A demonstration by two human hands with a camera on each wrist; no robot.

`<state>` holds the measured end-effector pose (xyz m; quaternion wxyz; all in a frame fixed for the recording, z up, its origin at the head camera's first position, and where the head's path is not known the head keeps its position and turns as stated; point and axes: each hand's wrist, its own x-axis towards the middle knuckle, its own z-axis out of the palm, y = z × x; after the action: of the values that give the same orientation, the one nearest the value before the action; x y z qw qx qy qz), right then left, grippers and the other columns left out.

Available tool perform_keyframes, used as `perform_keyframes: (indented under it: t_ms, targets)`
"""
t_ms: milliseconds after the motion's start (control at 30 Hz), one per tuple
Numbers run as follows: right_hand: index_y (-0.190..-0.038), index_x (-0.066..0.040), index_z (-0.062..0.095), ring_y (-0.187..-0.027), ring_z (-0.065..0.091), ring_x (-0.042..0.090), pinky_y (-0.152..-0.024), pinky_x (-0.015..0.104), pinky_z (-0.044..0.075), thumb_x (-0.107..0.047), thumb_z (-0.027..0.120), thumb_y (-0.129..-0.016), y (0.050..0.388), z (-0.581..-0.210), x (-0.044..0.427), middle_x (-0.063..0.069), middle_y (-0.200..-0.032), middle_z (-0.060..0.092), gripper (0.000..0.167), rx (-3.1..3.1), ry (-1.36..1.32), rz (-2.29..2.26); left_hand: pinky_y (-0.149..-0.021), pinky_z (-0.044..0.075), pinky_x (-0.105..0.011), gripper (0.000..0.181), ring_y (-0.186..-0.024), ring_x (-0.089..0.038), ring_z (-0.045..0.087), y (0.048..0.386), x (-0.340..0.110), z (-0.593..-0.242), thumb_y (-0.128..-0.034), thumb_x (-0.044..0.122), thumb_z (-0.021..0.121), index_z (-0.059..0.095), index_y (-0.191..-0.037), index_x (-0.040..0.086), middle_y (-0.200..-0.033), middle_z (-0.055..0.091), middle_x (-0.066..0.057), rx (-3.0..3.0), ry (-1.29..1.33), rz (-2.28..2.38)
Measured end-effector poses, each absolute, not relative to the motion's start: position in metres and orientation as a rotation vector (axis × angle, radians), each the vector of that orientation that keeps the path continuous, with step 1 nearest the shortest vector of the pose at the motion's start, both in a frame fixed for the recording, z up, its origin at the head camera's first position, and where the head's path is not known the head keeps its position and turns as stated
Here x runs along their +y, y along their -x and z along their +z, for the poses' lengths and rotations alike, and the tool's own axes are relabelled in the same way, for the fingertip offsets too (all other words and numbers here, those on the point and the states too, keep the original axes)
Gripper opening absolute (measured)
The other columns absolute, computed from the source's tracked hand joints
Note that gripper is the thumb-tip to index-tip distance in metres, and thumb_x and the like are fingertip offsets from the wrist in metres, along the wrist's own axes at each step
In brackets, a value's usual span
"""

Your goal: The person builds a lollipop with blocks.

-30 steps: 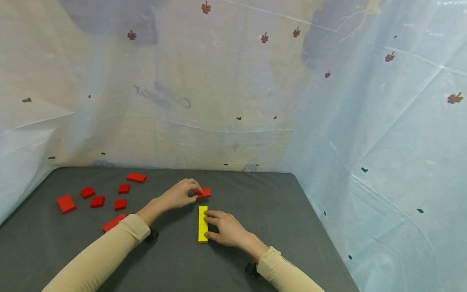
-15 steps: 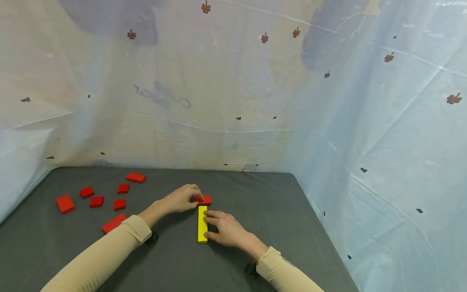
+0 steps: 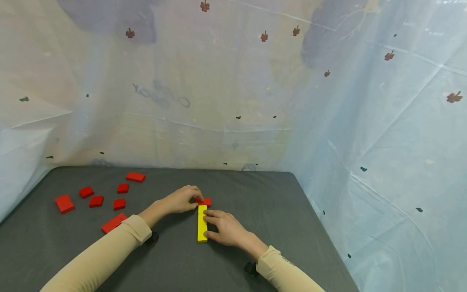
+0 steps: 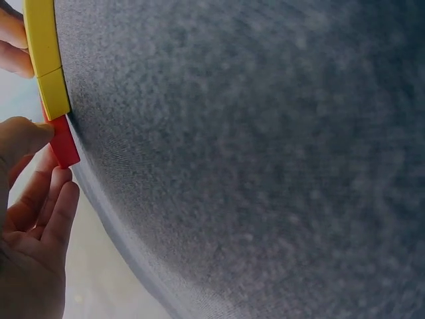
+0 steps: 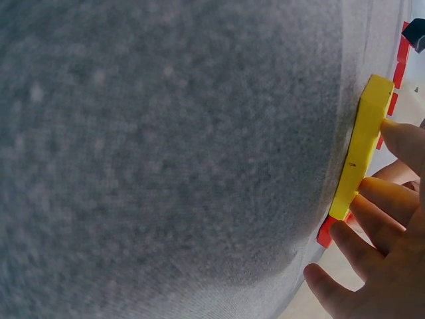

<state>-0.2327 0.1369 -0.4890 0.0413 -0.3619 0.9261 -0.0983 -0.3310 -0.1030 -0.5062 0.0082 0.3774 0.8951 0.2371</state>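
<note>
In the head view my left hand point(image 3: 182, 198) pinches a red rectangular block point(image 3: 206, 201) between thumb and fingers. That block lies crosswise against the far end of a yellow bar point(image 3: 202, 227). In the left wrist view the red block point(image 4: 64, 143) touches the yellow bar's end point(image 4: 53, 93), and a seam crosses the yellow there. My right hand point(image 3: 228, 230) rests beside the bar, its thumb and fingertips touching the right long side. The right wrist view shows the fingers spread along the yellow bar point(image 5: 364, 146). My left fingers partly hide the red block.
Loose red blocks lie on the left of the dark grey table point(image 3: 251, 194): a large one point(image 3: 65, 204), a long one point(image 3: 136, 177), another point(image 3: 114, 223) beside my left sleeve, and several small ones point(image 3: 119, 204). A pale printed sheet point(image 3: 219, 81) hangs behind and at the right.
My left hand has drawn the red block nearer, from a gap beyond the yellow bar to contact with its far end. My right hand and the yellow bar have stayed in place.
</note>
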Motion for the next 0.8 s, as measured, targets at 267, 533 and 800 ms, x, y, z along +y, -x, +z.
perform_keyframes:
  t_ms: [267,533,800]
  targets:
    - [-0.151,-0.011,0.057,-0.145,0.046,0.021,-0.116,0.046,0.043,-0.038,0.067,-0.103,0.2322,-0.4905,0.1376,0.003,-0.160,0.047,0.056,2.836,1.104,-0.314,-0.091,0.055,-0.047,0.018,-0.102,-0.022,0.063,0.3340,-0.1053,-0.5106,-0.0935,0.007,0.077,0.076,-0.110,0.015,-0.114,0.069,-0.003,2.781,-1.210,0.748]
    - [-0.151,-0.012,0.056,-0.147,0.044,0.021,-0.116,0.047,0.042,-0.037,0.068,-0.103,0.2318,-0.4891,0.1359,0.002,-0.161,0.046,0.056,2.843,1.085,-0.322,-0.093,0.055,-0.048,0.022,-0.105,-0.025,0.065,0.3310,-0.1074,-0.5077,-0.0934,0.008,0.078,0.075,-0.115,0.012,-0.115,0.070,-0.003,2.795,-1.192,0.746]
    - [-0.152,-0.014,0.055,-0.147,0.044,0.024,-0.116,0.050,0.042,-0.042,0.067,-0.102,0.2322,-0.4908,0.1394,0.000,-0.160,0.047,0.059,2.897,1.095,-0.307,-0.092,0.057,-0.044,0.024,-0.106,-0.023,0.064,0.3292,-0.1092,-0.5070,-0.0934,0.011,0.079,0.074,-0.117,0.012,-0.123,0.063,-0.006,2.798,-1.166,0.796]
